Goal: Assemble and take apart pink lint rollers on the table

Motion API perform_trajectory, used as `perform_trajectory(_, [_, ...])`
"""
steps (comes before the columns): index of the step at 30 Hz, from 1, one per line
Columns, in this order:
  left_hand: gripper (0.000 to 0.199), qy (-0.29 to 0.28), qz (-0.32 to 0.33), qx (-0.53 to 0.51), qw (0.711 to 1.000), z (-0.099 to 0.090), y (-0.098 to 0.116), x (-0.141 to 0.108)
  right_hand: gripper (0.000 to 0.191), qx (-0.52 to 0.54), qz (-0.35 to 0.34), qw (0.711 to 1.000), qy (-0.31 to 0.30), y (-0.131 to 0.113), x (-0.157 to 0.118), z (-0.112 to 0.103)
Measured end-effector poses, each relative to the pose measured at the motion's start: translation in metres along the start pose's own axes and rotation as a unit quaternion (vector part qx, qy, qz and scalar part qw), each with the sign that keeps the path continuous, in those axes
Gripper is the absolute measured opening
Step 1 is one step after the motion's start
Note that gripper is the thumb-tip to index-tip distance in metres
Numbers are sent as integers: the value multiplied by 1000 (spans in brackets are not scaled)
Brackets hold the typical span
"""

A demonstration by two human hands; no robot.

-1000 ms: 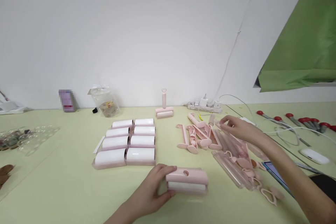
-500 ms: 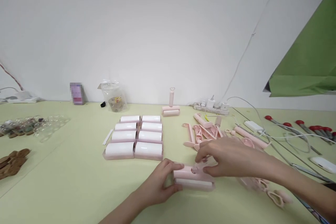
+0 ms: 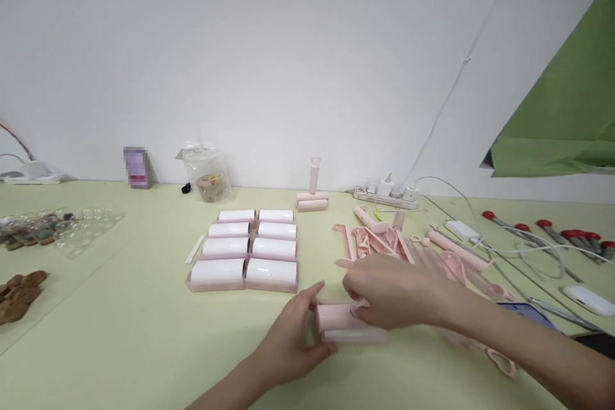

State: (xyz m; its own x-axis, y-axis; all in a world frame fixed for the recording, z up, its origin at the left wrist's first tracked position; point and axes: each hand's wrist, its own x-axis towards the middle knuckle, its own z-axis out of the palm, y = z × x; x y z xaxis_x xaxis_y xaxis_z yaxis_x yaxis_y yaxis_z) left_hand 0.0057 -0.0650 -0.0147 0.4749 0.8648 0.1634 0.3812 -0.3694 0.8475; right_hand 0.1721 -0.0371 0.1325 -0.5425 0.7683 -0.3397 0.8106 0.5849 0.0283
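A pink roller piece [image 3: 339, 319], blurred by motion, lies at the front middle with a pale strip along its lower side. My left hand [image 3: 294, 339] grips its left end between thumb and fingers. Over its upper right part is my right hand [image 3: 391, 291], its fingers closed on a small pink part that is mostly hidden. Several white rolls in pink covers [image 3: 271, 272] stand in two columns to the left. A pile of pink plastic parts [image 3: 375, 240] lies beyond my right hand.
An upright pink roller [image 3: 313, 180] stands by the wall near a power strip [image 3: 384, 195]. Red-tipped tools [image 3: 523, 229], cables and a phone [image 3: 526, 314] are at right. At left are a plastic bag [image 3: 209, 173], clear domes [image 3: 81, 234] and brown pieces [image 3: 22, 295].
My right hand has shifted slightly left and turned knuckles-up over the roller piece, its fingers now more closed. The phone has come into view below my right forearm. My left hand keeps its hold.
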Motion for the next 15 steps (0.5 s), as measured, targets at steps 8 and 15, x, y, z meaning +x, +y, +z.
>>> perform_trajectory(8, [49, 15, -83, 70, 994, 13, 16, -3, 9, 70, 14, 997, 5, 11, 1, 4])
perform_trajectory(15, [65, 137, 80, 301, 940, 40, 5, -7, 9, -14, 5, 999, -38, 0, -1, 5])
